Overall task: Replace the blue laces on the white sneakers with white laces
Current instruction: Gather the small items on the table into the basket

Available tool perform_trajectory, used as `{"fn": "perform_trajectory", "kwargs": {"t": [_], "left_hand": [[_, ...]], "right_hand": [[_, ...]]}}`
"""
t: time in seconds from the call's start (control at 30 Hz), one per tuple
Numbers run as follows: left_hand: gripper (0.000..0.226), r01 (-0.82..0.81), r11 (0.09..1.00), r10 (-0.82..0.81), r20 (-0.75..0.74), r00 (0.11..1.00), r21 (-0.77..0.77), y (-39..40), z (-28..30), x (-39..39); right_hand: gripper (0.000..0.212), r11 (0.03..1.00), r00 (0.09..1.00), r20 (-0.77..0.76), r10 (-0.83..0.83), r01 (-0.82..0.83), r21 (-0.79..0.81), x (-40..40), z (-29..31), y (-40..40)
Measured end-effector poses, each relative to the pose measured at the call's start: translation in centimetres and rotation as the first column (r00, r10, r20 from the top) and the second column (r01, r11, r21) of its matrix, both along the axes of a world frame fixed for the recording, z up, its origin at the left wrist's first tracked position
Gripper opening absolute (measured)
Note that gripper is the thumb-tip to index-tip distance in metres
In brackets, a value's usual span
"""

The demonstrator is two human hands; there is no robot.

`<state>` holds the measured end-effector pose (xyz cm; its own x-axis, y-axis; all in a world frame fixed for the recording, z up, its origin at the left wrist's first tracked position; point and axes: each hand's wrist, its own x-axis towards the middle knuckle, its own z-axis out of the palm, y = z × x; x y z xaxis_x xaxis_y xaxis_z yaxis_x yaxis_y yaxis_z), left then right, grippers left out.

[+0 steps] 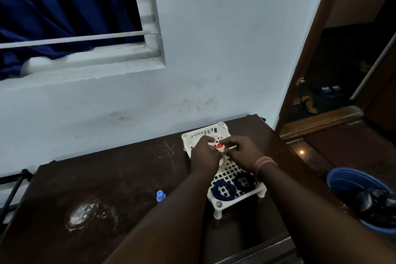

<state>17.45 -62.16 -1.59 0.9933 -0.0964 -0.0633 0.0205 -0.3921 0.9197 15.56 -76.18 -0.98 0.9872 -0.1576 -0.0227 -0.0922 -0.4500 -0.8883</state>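
On the white lattice rack (pixel 230 172), my left hand (pixel 204 155) grips a small white object with an orange-red round patch (pixel 220 147); my hands hide most of it, so I cannot tell whether it is a sneaker. My right hand (pixel 243 153) pinches a thin white strand, apparently a white lace end (pixel 232 147), right beside that object. Two coiled dark blue laces (pixel 224 189) (pixel 244 182) lie on the rack's near part, just under my right wrist.
The rack stands on a dark brown table (pixel 128 178) against a pale wall. A small blue cap (pixel 160 195) and a shiny crumpled patch (pixel 85 216) lie on the table to the left. A blue bucket (pixel 347 180) holding a black bag sits at the right, by a doorway.
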Motion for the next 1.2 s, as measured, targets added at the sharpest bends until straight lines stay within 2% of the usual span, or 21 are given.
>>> {"fn": "perform_trajectory", "kwargs": {"t": [0.07,0.17,0.23,0.3,0.33,0.4,0.53,0.63,0.73,0.83,0.93,1.1,1.2], "left_hand": [[0.027,0.047,0.992,-0.054,-0.056,0.997,-0.121,-0.4,0.0,-0.4],[0.033,0.111,0.961,-0.140,-0.099,0.985,-0.252,-0.4,0.3,-0.7],[0.032,0.067,0.989,-0.067,0.002,0.998,-0.133,0.7,0.7,-0.4],[0.029,-0.035,0.995,0.020,0.155,0.988,0.093,2.8,1.0,0.0],[0.027,-0.088,0.982,0.053,0.205,0.977,0.166,4.3,0.9,0.2],[0.024,-0.157,0.960,0.107,0.213,0.971,0.233,7.4,0.4,0.3],[0.026,-0.093,0.948,0.081,0.053,0.995,0.305,12.1,-1.0,-0.7],[0.021,0.011,0.933,0.009,-0.054,0.999,0.361,14.0,-1.9,-1.7],[0.023,0.043,0.902,-0.039,-0.019,0.999,0.430,14.8,-2.4,-2.5],[0.028,0.065,0.855,-0.097,0.035,0.995,0.514,14.9,-2.9,-2.9],[0.019,0.094,0.809,-0.139,0.033,0.990,0.580,14.8,-3.8,-3.4],[0.012,-0.029,0.869,-0.038,0.125,0.991,0.494,14.2,-3.3,-4.5],[0.011,-0.129,0.959,0.112,0.079,0.991,0.254,12.5,-1.2,-4.7]], "right_hand": [[0.031,0.999,1.000,0.003,-0.023,0.023,0.043,-0.5,-0.2,-0.9],[0.029,0.990,0.992,-0.007,-0.128,0.128,0.053,-0.9,-0.3,-1.5],[0.025,0.965,0.965,0.003,-0.262,0.262,-0.022,-0.9,-0.2,-1.8],[0.015,0.918,0.942,0.013,-0.335,0.330,-0.219,-0.8,0.0,-1.8],[0.013,0.899,0.948,-0.006,-0.318,0.300,-0.319,-0.7,0.1,-1.7],[0.018,0.877,0.971,-0.020,-0.240,0.208,-0.433,-0.3,-0.1,-0.9],[0.024,0.879,0.989,0.018,-0.149,0.141,-0.455,0.8,-0.5,0.6],[0.025,0.846,0.987,-0.060,-0.148,0.095,-0.524,1.2,-0.2,1.2],[0.026,0.856,0.985,-0.050,-0.163,0.116,-0.504,1.4,-1.0,1.8],[0.018,0.870,0.978,-0.038,-0.204,0.163,-0.465,1.3,-1.9,1.9],[0.024,0.860,0.973,0.027,-0.227,0.213,-0.464,1.0,-1.8,1.5],[0.030,0.818,0.953,0.093,-0.287,0.295,-0.493,-0.5,-0.7,0.8],[0.024,0.885,0.965,0.143,-0.220,0.259,-0.387,-1.4,0.3,2.0]]}}
